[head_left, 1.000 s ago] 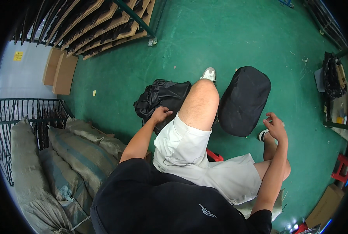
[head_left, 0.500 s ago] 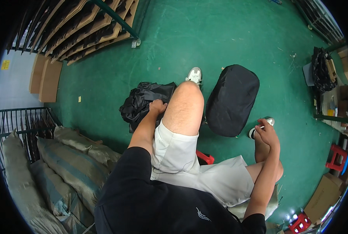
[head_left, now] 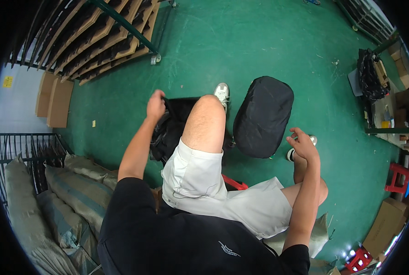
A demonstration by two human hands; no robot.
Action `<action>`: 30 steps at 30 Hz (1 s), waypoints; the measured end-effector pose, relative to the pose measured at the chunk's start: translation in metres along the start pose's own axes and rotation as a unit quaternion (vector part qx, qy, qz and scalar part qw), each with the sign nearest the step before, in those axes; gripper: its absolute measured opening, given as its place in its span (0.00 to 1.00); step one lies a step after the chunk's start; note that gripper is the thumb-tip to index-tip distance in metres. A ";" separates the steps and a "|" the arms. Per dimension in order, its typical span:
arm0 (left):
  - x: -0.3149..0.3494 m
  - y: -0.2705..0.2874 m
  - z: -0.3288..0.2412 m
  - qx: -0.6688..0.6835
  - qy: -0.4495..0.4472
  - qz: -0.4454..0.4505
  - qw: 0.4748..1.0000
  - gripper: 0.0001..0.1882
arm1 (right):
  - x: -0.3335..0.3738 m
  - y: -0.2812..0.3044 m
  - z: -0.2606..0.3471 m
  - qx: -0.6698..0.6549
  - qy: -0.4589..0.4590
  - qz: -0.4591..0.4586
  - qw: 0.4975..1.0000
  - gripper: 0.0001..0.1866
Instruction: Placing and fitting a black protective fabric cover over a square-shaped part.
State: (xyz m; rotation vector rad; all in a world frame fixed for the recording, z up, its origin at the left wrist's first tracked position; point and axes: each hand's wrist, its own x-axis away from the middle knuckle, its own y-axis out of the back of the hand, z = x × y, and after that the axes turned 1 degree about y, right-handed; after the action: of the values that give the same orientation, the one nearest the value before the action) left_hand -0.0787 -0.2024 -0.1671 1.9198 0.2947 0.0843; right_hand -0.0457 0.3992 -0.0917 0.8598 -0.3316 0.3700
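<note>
On the floor beyond my left knee lies a crumpled heap of black fabric [head_left: 164, 137], part of it behind my leg; it looks like a soft bag. My left hand [head_left: 156, 106] is raised at its far left corner, fingers closed on the edge of the black fabric, which is pulled up and shows a dark inside. To the right of my knee a rounded, black fabric-covered bundle [head_left: 264, 117] stands apart from both hands. My right hand [head_left: 303, 144] hovers above my right shoe, fingers loosely bent and apart, with nothing in it.
Stuffed woven sacks [head_left: 78, 197] lie at the left beside a dark metal rack. Cardboard sheets fill a wheeled rack [head_left: 122, 27] at the far left. Red stools [head_left: 397, 178] and a carton [head_left: 385, 227] stand at the right, near a shelf holding a black plastic bag [head_left: 372, 75].
My left hand has moved away and to the left from the top of the heap, lifting the fabric's edge. My right hand stays raised and empty. The view has shifted slightly.
</note>
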 end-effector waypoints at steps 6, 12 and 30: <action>-0.092 0.147 -0.113 0.335 -0.092 -0.148 0.926 0.13 | 0.006 0.013 0.019 -0.014 0.050 -0.059 0.997 0.21; -0.076 0.183 -0.323 0.600 -0.170 0.033 0.781 0.12 | 0.000 0.014 0.033 -0.191 0.129 -0.024 0.973 0.19; 0.009 0.015 -0.451 0.385 -0.306 0.519 0.699 0.11 | -0.001 0.065 0.013 -0.582 0.130 -0.326 0.734 0.31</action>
State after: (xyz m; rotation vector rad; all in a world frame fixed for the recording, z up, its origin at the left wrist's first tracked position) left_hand -0.1576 0.2055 0.0096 2.5528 -1.4622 0.0565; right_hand -0.0775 0.4277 -0.0409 -0.3641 0.0585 -0.3948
